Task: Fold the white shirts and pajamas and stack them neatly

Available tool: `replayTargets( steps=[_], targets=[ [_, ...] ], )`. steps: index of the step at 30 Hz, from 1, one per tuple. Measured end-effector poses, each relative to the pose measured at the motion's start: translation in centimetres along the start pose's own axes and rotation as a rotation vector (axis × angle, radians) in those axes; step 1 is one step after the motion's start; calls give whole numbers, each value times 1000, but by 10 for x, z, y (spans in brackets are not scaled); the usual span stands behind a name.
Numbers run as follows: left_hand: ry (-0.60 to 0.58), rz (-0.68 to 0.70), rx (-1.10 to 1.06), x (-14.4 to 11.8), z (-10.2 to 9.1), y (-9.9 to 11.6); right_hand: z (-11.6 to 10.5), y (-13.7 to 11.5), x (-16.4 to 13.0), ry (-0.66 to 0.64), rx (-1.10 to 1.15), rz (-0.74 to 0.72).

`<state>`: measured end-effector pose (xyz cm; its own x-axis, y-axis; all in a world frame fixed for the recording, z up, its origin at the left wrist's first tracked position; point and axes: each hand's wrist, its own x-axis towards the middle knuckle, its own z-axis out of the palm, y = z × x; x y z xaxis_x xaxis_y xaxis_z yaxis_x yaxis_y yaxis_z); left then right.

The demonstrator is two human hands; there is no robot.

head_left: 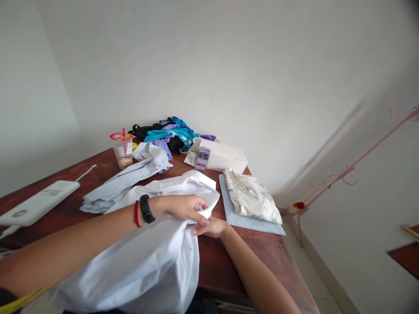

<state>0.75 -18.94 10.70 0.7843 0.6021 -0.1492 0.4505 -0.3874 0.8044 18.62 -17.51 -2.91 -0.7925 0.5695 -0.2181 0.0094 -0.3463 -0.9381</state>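
White cloth filled the near part of the head view: a white garment (pixel 157 244) lay bunched on the dark wooden bench (pixel 262 253), its lower part hanging over the near edge toward the person. The left hand (pixel 183 207) rested on top of the garment near its right edge, fingers (pixel 199 218) curled down and pinching a fold of the fabric. A black band (pixel 146 209) and a red cord (pixel 136 213) sat on that wrist. The right hand (pixel 212 227) lay just below and beside the left, on the bench at the garment's edge, touching the cloth; its fingers were mostly hidden under the fabric and the left hand, so I could not tell whether they gripped it.

Just right of the hands lay a folded patterned cloth (pixel 250 196) stacked on a folded pale blue cloth (pixel 252 222). Behind these stood a white box (pixel 222 159). A pale blue shirt (pixel 131 179) lay crumpled left of the white garment, and a heap of blue, purple and black clothes (pixel 170 133) sat at the far corner against the wall. A plastic cup (pixel 123 152) with a red straw stood near the shirt. A white flat device (pixel 39 203) lay at the left end of the bench. A pink hanger rack (pixel 360 159) showed at the right, well apart from the bench.
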Motion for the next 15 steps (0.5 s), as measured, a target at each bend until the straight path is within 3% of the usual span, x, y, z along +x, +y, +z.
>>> replayTargets(
  steps=[5, 8, 12, 15],
  targets=[
    [40, 31, -165, -25, -17, 39, -4, -10, -3, -45, 67, -84],
    [-5, 6, -217, -57, -26, 63, -8, -16, 1, 66, 149, -241],
    [-216, -112, -225, -103, -29, 80, -17, -19, 12, 412, 135, -320],
    [-435, -97, -280, -124, -27, 79, -22, -18, 17, 537, 96, -355]
  ],
)
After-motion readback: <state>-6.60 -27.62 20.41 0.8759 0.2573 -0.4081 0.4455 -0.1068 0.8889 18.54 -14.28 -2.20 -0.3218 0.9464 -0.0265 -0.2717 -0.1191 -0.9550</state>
